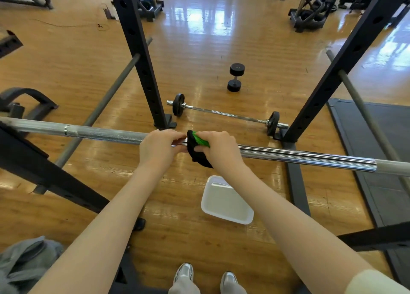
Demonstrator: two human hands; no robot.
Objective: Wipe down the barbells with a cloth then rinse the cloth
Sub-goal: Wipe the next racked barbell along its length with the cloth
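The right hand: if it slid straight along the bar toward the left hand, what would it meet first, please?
The right hand, gripping the cloth around the bar, would likely meet the left hand almost at once; it holds the bar just beside the cloth, and only a small gap shows between them.

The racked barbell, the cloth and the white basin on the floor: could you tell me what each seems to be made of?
Racked barbell: polished, probably chromed steel, with mirror-like streaks on the right and duller knurling on the left. Cloth: soft black and green fabric, bunched round the bar under the right hand. White basin: likely matte plastic, smooth with a rounded rim.
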